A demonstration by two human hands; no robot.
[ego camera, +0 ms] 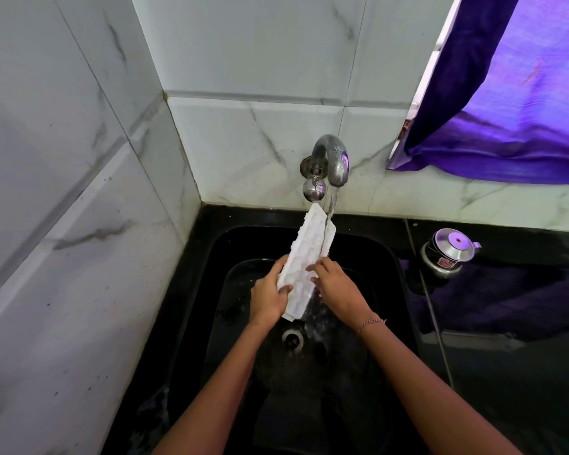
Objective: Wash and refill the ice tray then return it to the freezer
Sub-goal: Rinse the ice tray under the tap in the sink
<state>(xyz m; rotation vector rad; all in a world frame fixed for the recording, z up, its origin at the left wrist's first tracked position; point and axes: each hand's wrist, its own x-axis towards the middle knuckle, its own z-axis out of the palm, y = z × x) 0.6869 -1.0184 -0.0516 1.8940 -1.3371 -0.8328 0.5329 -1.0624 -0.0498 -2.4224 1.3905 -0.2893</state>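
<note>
Walls: pale marbled tiles (79, 159) meet in a corner behind the sink; the left wall runs out of frame at the left and bottom edges.
Curtain: a purple curtain (506, 110) hangs at the upper right, cut off by the top and right edges; what lies behind it is washed out.
Surface: a glossy black surface (506, 372) rims the sink on its right side and carries dark reflections that are hard to read.
Sink: a black sink (388, 257) set into the surface's back left corner; its near part is cut off at the bottom edge and its depth blends into shadow.
Ice tray: a white ice tray (306, 257) is held tilted over the sink, its far end up under the tap, its near end down between the hands; its cells are blurred.
Tap: a curved metal tap (334, 159) on the back wall runs water onto the tray's right edge.
Left hand: the left hand (268, 295) has its grip closed around the tray's lower left edge, thumb on top.
Right hand: the right hand (337, 289) rests fingers on the tray's right side; whether its grip clamps cannot be told. A beaded bracelet (370, 323) circles the wrist.
Pot: a small lidded metal pot (447, 254) stands on the surface just beside the sink's right rim.
Drain: a round metal drain (292, 339) shows on the sink floor, partly veiled by splashing water.
</note>
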